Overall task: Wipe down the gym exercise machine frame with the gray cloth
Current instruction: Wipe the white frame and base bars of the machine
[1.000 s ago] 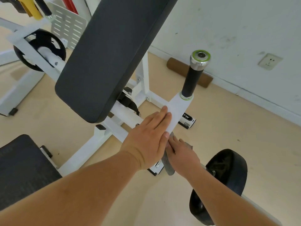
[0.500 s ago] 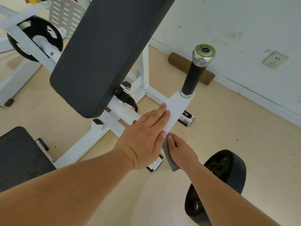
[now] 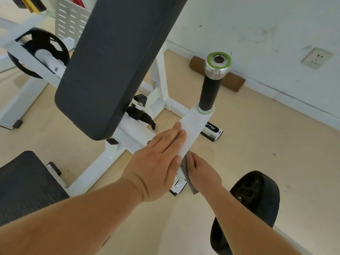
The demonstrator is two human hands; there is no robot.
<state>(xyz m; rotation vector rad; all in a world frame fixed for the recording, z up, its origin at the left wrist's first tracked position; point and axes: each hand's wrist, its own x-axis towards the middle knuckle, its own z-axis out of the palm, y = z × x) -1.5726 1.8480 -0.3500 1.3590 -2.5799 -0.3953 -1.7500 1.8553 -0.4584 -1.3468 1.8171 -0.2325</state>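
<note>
Two grips meet on the white frame arm (image 3: 192, 129): left grip (image 3: 158, 162) lies flat on top, fingers straight, steadying; right grip (image 3: 201, 174) pinches the gray cloth (image 3: 190, 184) against its lower side. Long, firm, overlapping strokes would serve best.

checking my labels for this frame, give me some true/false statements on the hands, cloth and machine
1. The left hand lies flat on the white frame arm. True.
2. The left hand holds the gray cloth. False: the right hand holds it, against the arm's side.
3. The black grip has a red-ringed cap. False: the cap is silver, ringed green.
4. A black weight plate sits right of the right forearm. True.
</note>
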